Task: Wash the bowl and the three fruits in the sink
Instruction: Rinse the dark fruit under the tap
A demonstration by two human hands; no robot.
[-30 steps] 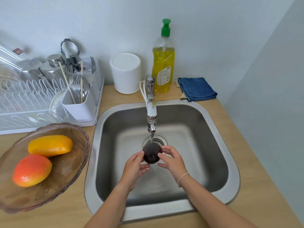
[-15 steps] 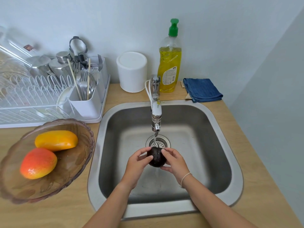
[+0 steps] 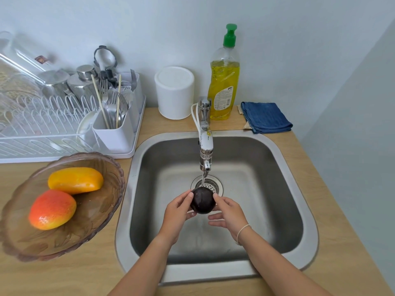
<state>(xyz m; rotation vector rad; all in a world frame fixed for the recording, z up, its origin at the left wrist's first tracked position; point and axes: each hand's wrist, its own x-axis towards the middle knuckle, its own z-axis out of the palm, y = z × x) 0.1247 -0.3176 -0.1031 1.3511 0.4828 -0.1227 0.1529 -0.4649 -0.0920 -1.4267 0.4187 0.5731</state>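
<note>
A dark round fruit point(image 3: 202, 200) is held over the steel sink point(image 3: 284, 150) under a thin stream from the tap point(image 3: 205, 150). My left hand point(image 3: 178, 212) grips its left side and my right hand point(image 3: 228, 214) cups its right side. On the counter to the left stands a brown glass bowl point(image 3: 100, 212). Inside it lie a yellow-orange fruit point(image 3: 75, 180) and a red-orange fruit point(image 3: 52, 209).
A white dish rack point(image 3: 42, 133) with a cutlery holder point(image 3: 113, 133) stands at the back left. Behind the sink are a white canister point(image 3: 174, 92), a yellow soap bottle point(image 3: 223, 82) and a folded blue cloth point(image 3: 266, 117). A wall closes the right side.
Both hands have kept the dark fruit under the tap and turned it slightly. The view has shifted a little, so the bowl and rack sit further right.
</note>
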